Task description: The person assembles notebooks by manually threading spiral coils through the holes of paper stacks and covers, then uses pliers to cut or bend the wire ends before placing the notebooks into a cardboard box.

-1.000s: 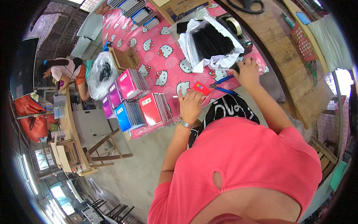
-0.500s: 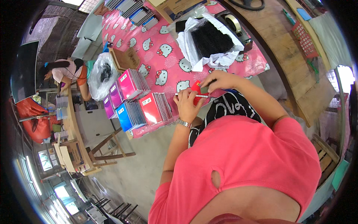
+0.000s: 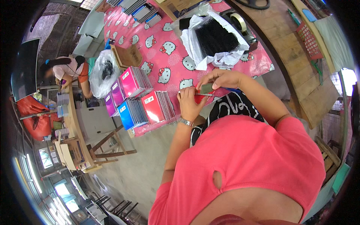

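Note:
At the table's near edge, my left hand (image 3: 186, 104) grips a small red notebook (image 3: 199, 99), with a pale, perforated-looking strip along one edge. My right hand (image 3: 220, 79) is curled over the notebook's far side, thumb and fingers on either side of a flat grey-green piece (image 3: 206, 89). Whether that piece belongs to the notebook I cannot tell. Left of my hands stand stacks of spiral notebooks: red (image 3: 153, 108), blue (image 3: 130, 115), pink (image 3: 132, 82) and purple (image 3: 117, 92). Beyond my right hand, a black mesh-like heap (image 3: 216, 37) lies on crumpled white paper (image 3: 192, 46).
A pink patterned cloth (image 3: 153, 56) covers the table. A tape dispenser (image 3: 239, 23), a cardboard box (image 3: 176, 8) and more notebooks (image 3: 144, 13) stand farther back. A clear plastic bag (image 3: 100, 80) sits at the left edge. Another person (image 3: 67, 69) works at a bench on the left.
My right hand has turned and opened slightly over the notebook, showing more of the grey-green piece. The red notebook now lies lower and flatter, and my left hand keeps its hold.

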The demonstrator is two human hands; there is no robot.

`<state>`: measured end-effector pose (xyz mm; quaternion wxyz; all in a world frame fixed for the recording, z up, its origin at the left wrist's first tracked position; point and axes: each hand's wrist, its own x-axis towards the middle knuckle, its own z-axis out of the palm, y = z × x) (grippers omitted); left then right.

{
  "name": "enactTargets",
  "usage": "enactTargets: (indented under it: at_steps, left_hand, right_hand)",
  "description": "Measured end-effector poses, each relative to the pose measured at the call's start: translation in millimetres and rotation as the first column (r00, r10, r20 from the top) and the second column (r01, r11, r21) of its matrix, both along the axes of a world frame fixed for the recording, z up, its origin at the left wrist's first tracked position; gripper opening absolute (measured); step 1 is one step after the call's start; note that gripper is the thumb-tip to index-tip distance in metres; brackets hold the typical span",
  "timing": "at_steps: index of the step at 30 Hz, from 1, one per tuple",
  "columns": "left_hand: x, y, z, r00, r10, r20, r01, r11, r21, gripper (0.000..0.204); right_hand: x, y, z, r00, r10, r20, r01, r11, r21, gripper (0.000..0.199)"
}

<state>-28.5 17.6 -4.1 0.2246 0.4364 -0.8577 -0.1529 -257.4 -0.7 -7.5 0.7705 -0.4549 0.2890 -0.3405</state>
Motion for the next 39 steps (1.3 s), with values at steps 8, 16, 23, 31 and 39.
enactTargets:
  at_steps: [8, 16, 23, 31, 39]
  left_hand:
    - [20, -13, -3, 0.991, 0.012, -0.130, -0.008, 0.999, 0.032, 0.038]
    - [25, -18, -5, 0.959, 0.069, -0.273, -0.017, 0.982, 0.187, 0.034]
    - [16, -20, -6, 0.951, 0.078, -0.299, 0.001, 0.967, 0.256, 0.028]
    - [37, -4, -29, 0.642, 0.443, -0.626, 0.067, 0.781, 0.620, 0.019]
    - [37, 7, -41, 0.583, 0.554, -0.594, -0.121, 0.782, 0.611, 0.027]
  right_hand:
    - [13, -16, 13, 0.980, 0.157, -0.121, -0.174, 0.974, -0.149, 0.040]
    - [28, -30, 10, 0.874, 0.080, -0.478, -0.229, 0.938, -0.260, 0.041]
    - [15, -19, 3, 0.790, -0.118, -0.602, -0.154, 0.912, -0.380, 0.045]
    - [-106, 62, 8, 0.549, -0.531, -0.645, 0.209, 0.835, -0.510, 0.037]
    - [-29, 90, -13, -0.068, -0.878, -0.474, -0.165, 0.478, -0.863, 0.036]
